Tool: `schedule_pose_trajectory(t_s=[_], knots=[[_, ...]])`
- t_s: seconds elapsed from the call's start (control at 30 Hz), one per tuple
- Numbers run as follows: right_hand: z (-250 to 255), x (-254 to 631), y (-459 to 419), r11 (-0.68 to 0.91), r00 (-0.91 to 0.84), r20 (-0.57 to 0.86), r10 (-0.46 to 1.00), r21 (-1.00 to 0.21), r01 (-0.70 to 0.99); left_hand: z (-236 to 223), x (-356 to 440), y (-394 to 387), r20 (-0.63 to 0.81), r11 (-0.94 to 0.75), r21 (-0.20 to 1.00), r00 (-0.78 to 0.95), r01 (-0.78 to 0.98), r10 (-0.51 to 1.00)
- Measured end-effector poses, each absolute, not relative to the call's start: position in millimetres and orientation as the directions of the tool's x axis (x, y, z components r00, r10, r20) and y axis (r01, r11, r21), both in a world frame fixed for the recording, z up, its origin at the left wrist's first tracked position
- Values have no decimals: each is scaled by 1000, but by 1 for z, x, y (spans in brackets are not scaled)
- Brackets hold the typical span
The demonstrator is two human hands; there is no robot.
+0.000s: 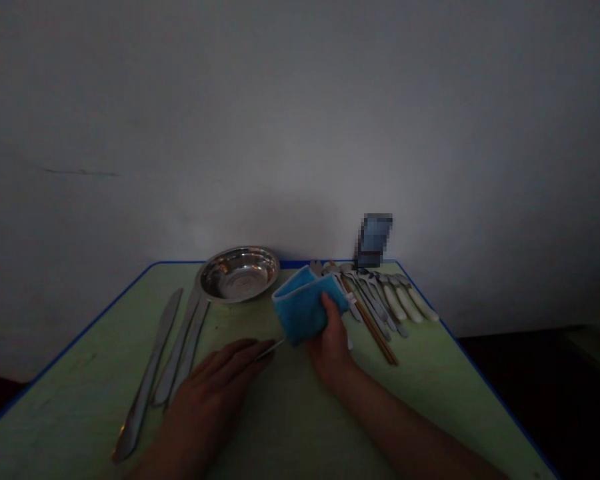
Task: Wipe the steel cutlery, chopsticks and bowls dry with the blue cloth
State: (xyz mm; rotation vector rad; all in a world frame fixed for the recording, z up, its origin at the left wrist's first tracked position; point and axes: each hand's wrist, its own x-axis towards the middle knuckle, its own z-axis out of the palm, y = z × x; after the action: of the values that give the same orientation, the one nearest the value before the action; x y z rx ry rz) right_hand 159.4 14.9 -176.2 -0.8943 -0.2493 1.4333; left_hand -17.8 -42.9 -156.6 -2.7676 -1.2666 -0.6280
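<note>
My right hand (pixel 333 350) grips a folded blue cloth (pixel 303 310), thumb on its near face. Low over the table, my left hand (pixel 215 387) is closed around a slim metal utensil (pixel 271 349). One end of that utensil runs up to the cloth's lower edge, where the cloth and my right hand hide the rest, so its kind does not show. A small pale tip (pixel 350 345) peeks out just right of my right hand; I cannot tell whether it belongs to the same utensil.
Table knives (pixel 153 367) lie at the left, partly behind my left hand. A shiny metal bowl (pixel 240 275) stands at the back. Chopsticks (pixel 375 330), several spoons and forks, and white-handled cutlery (pixel 411 307) lie at the right. A blurred-out phone-like screen (pixel 375 240) leans by the wall.
</note>
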Motion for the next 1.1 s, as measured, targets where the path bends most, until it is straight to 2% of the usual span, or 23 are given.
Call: schedule_pose_trajectory(t_s=[0.07, 0.2, 0.27, 0.33, 0.43, 0.53, 0.7, 0.83, 1.0, 1.1], knots=[[-179, 158, 17, -88, 187, -370, 910, -615, -784, -155, -13, -46, 377, -643, 212, 546, 736, 748], [-178, 159, 14, -147, 163, -372, 914, -677, -721, -152, 0, -54, 220, -415, 487, 352, 769, 910], [-177, 160, 11, -153, 154, -341, 927, -722, -675, -151, 3, -55, 143, -322, 563, 294, 761, 945], [-176, 160, 8, -134, 167, -297, 940, -773, -621, -151, 4, -55, 114, -306, 599, 299, 740, 947], [-177, 161, 5, -106, 169, -247, 954, -807, -580, -153, 5, -52, 15, -275, 584, 328, 764, 944], [-177, 162, 2, -96, 124, -205, 971, -806, -584, -157, 4, -51, -61, -310, 483, 385, 819, 921], [-168, 164, 0, -125, 98, -197, 976, -864, -487, -165, 0, -51, 0, -376, 379, 406, 846, 914], [-164, 164, 1, -194, 86, -243, 966, -906, -376, -162, 2, -55, 63, -373, 381, 378, 846, 924], [-162, 161, -6, -178, 95, -200, 975, -963, -201, -157, 10, -59, 28, -325, 408, 345, 853, 938], [-159, 160, -9, -159, 96, -178, 979, -971, -180, -158, 11, -58, 2, -329, 402, 359, 854, 933]])
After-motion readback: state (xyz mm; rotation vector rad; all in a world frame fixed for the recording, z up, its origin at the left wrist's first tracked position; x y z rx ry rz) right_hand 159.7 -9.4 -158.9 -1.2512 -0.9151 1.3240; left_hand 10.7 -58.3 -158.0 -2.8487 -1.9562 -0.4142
